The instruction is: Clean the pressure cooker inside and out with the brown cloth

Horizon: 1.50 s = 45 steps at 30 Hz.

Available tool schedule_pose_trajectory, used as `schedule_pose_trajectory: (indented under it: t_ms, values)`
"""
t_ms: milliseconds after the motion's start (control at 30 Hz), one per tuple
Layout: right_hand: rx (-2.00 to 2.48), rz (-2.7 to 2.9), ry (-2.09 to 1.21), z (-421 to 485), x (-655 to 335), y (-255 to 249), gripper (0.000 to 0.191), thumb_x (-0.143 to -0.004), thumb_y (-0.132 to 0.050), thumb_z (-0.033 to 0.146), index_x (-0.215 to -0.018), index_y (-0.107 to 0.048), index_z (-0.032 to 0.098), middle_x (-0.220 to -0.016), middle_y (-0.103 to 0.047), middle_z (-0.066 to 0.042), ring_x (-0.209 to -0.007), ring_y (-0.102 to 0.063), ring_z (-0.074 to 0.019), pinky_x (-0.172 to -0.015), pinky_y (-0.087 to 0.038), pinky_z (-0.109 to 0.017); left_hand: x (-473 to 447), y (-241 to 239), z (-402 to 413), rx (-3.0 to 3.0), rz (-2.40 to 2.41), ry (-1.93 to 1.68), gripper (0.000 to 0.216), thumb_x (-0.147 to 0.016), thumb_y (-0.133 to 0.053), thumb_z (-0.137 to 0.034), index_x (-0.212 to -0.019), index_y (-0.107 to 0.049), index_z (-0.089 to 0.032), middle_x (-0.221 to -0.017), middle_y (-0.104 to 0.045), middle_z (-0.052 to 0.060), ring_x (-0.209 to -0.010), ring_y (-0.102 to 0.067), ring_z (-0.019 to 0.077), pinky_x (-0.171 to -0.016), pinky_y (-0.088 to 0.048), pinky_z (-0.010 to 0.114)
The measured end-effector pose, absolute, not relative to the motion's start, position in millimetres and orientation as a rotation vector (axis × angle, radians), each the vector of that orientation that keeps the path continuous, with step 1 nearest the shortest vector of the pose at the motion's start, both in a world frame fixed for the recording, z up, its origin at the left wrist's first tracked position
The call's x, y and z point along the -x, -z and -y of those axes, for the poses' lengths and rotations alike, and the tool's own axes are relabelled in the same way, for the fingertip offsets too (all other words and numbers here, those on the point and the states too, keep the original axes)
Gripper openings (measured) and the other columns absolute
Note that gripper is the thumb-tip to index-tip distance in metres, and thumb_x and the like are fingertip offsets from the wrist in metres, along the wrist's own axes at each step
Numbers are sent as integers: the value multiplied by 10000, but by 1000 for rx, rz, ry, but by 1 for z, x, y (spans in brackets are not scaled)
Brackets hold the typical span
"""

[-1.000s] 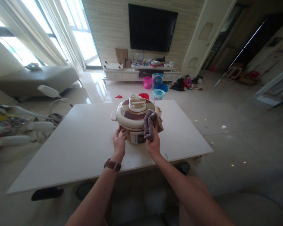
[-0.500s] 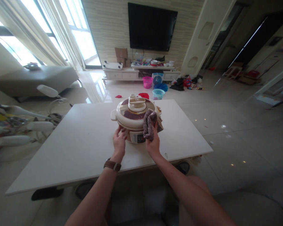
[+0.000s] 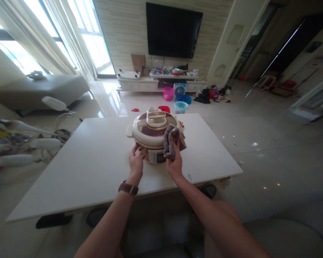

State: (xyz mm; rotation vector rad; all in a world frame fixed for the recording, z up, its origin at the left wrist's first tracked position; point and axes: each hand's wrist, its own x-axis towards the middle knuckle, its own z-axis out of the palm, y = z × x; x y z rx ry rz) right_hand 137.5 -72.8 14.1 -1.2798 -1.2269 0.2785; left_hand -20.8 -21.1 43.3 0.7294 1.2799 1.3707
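Two hands at the cooker (image 3: 150, 133): left hand (image 3: 136, 163) fingers (image 3: 136, 150) spread flat on its front wall; right hand (image 3: 174, 165) bunches a grey cloth (image 3: 170, 142) against the lid rim. Cooker sits mid-desk (image 3: 97, 161). Nothing shifted this past second; wipe paused.

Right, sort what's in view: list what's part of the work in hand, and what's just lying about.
In hand: cooker, touched by the left hand; cloth gripped in the right hand, against its lid; table.
Lying about: television, blue basket, pink bucket, sofa.
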Motion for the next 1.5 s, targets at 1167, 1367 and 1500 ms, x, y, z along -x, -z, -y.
schedule_pose_trajectory:
  t_ms: [1167,1367,1500]
  values:
    - [1351,1299,-244,75,-141,-12,781,-891,-564,123,-1648,-418,245,-1791,-248,-73,-1671,-215,-298,-1342,-243,-562,20,-49,24,-749,-1279,-1363,668,-731,-634,-198,-1398,-659,-218,-1371,-706,120,-1167,-692,243,-855,-567,312]
    - [1488,1451,-288,91,-139,-2,905,-798,-613,82,-1657,-413,283,-1807,-186,-34,-1685,-86,-366,-1328,-257,-629,20,-47,23,-745,-1287,-1364,677,-737,-613,-188,-1412,-648,-220,-1385,-700,122,-1176,-696,240,-872,-576,320]
    - [1553,1642,-283,103,-141,-6,966,-727,-663,50,-1627,-469,341,-1793,-223,-4,-1678,-30,-439,-1285,-289,-717,21,-45,21,-745,-1291,-1374,680,-725,-607,-179,-1401,-657,-234,-1376,-704,117,-1157,-702,233,-870,-582,323]
